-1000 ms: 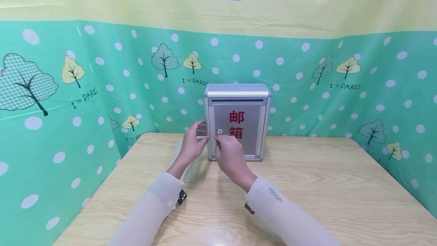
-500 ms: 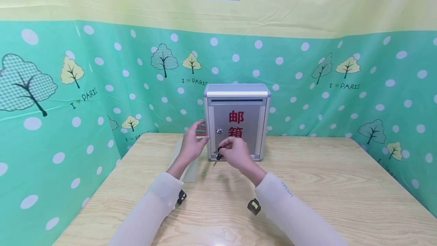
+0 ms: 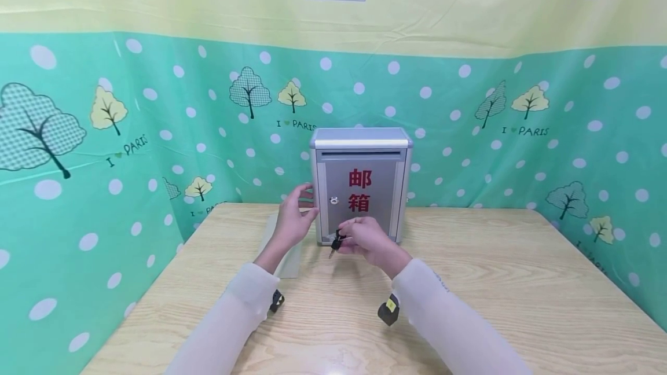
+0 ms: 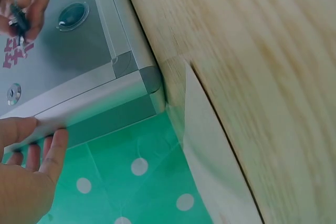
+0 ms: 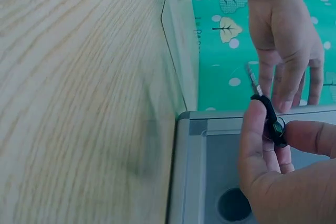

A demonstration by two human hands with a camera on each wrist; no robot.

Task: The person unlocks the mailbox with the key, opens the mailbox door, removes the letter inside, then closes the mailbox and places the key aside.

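Observation:
A grey metal mailbox [image 3: 383, 190] with red characters stands upright at the table's back, its door closed. My right hand [image 3: 371, 242] pinches a set of keys [image 3: 336, 242] with black heads between thumb and fingers, in front of the door's lower part. In the right wrist view, one key blade [image 5: 253, 80] points out from the hand. The silver lock [image 3: 334, 200] shows no key in it. My left hand [image 3: 294, 221] rests against the mailbox's left edge, its fingers extended along the side and its thumb by the front frame [image 4: 89, 92].
A pale sheet of paper [image 3: 290, 265] lies on the table left of the mailbox, partly under my left arm. The wooden table [image 3: 484, 282] extends to both sides. A green dotted curtain [image 3: 443, 114] hangs behind. A round window [image 4: 72, 15] sits low on the door.
My right hand has moved away from the lock, downward and toward me, and the keys have come into view in its fingers. My left hand has stayed at the mailbox's side.

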